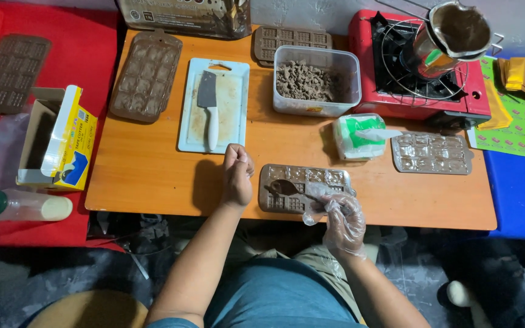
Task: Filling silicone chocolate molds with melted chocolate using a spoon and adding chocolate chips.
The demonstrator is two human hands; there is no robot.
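Brown silicone moulds lay about the orange counter (153, 176): an unfilled one (8, 71) on the red cloth far left, another (146, 74) beside the white cutting board (214, 103) bearing a small cleaver (209, 108). The bare left hand (237, 175) rested on the counter, fingers curled into a loose fist, holding nothing. Just right of it, the chocolate mould (304, 188) at the counter's near edge looked partly filled. The gloved right hand (341, 220) pinched a chocolate-coated spoon (287, 188) over it. Chopped chocolate remained in the clear tub (317, 79); a filled clear mould (431, 153) sat further right.
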